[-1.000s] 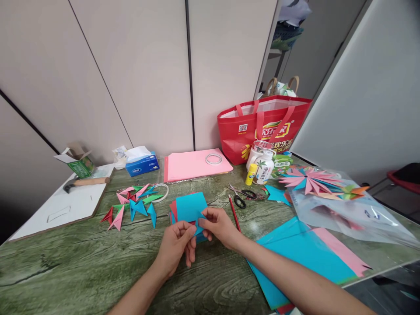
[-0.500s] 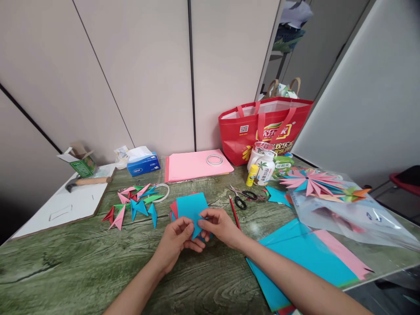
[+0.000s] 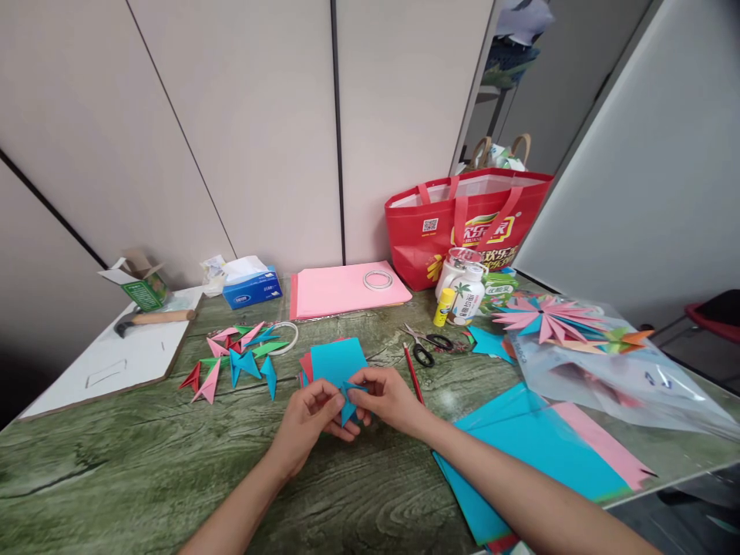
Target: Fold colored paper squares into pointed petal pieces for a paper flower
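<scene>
A small piece of folded blue paper is pinched between both hands, its tip pointing down toward me. My left hand grips its left side with thumb and fingers. On the other side, my right hand presses it between thumb and forefinger. Just beyond the hands lies a stack of blue and red paper sheets. To the left rest several folded paper pieces in pink, blue, green and red. A red pencil and black-handled scissors lie right of the stack.
Large blue sheets lie under my right forearm. Toward the back are pink paper, a tissue box, a glue stick, a white bottle and a red bag. A hammer rests on a white board at left.
The blue paper in my hands has changed shape slightly, with a pointed flap now standing out near my right thumb. Both hands stay in nearly the same place.
</scene>
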A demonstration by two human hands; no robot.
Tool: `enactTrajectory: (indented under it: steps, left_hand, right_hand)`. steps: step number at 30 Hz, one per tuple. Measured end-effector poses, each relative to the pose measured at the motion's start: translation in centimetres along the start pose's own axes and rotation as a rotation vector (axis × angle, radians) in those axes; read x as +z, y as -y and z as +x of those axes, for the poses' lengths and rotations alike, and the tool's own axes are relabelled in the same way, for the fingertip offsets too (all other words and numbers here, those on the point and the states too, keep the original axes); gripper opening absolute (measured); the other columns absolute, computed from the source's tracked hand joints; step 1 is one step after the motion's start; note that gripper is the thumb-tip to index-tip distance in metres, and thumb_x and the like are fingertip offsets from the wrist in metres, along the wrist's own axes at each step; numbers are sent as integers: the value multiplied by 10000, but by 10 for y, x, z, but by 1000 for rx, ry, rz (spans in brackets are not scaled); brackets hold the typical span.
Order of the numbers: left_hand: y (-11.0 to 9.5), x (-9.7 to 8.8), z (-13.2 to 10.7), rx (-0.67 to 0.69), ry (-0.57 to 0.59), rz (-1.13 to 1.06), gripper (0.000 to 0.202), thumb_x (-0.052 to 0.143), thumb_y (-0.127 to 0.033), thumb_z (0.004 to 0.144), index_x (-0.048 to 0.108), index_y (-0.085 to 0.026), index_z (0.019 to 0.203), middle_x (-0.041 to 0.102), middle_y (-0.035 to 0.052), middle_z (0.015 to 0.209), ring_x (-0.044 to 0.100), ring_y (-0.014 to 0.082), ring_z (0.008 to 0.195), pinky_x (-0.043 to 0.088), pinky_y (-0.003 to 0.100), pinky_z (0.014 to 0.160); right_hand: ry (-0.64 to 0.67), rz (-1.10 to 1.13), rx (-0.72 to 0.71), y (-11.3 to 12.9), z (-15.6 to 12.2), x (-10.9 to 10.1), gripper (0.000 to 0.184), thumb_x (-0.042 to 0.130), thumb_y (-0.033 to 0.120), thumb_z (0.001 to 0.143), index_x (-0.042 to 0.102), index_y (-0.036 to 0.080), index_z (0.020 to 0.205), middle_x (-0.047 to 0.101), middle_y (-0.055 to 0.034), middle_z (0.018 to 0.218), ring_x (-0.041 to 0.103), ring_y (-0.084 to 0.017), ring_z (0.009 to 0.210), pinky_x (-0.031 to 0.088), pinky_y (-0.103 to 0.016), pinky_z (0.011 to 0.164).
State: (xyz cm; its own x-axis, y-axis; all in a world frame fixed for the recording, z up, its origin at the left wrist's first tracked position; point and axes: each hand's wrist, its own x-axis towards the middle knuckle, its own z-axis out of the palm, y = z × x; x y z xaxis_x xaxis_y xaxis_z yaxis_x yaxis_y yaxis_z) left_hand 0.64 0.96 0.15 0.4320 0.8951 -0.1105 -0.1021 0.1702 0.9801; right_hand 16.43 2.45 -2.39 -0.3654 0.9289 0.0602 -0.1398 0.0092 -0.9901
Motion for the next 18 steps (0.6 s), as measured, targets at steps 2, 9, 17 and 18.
enactTrajectory:
  steps: [2, 9, 17, 18]
  left_hand:
    - [0, 0, 1, -6, -7, -25, 180, 589, -305, 760, 509, -146, 731, 665, 41, 615, 650, 177, 556, 544, 314, 534]
    - [0, -2, 1, 23, -56, 18, 200, 655, -300, 697, 535, -141, 677, 652, 23, 592, 644, 177, 557, 533, 292, 513]
    - [0, 0, 1, -6, -75, -75, 172, 655, -283, 703, 567, -135, 701, 671, 27, 628, 646, 169, 588, 540, 300, 560]
    - [0, 0, 2, -11, -82, -101, 170, 667, -274, 691, 578, -133, 717, 679, 30, 644, 651, 170, 605, 540, 300, 586]
  right_hand:
    - [-22, 31, -10, 1, 1, 0, 249, 650, 358, 670, 531, 158, 760, 529, 67, 505, 496, -68, 386, 432, -178, 367]
    - [3, -6, -10, 7, -1, 2, 257, 642, 371, 673, 501, 163, 725, 515, 69, 514, 509, -64, 393, 435, -173, 377]
    - [-29, 39, -13, 8, 1, 3, 269, 643, 380, 667, 495, 167, 740, 520, 73, 504, 512, -71, 395, 443, -185, 389]
    - [-51, 51, -14, 8, 2, 3, 272, 640, 381, 670, 493, 168, 753, 527, 73, 503, 515, -73, 399, 447, -190, 398]
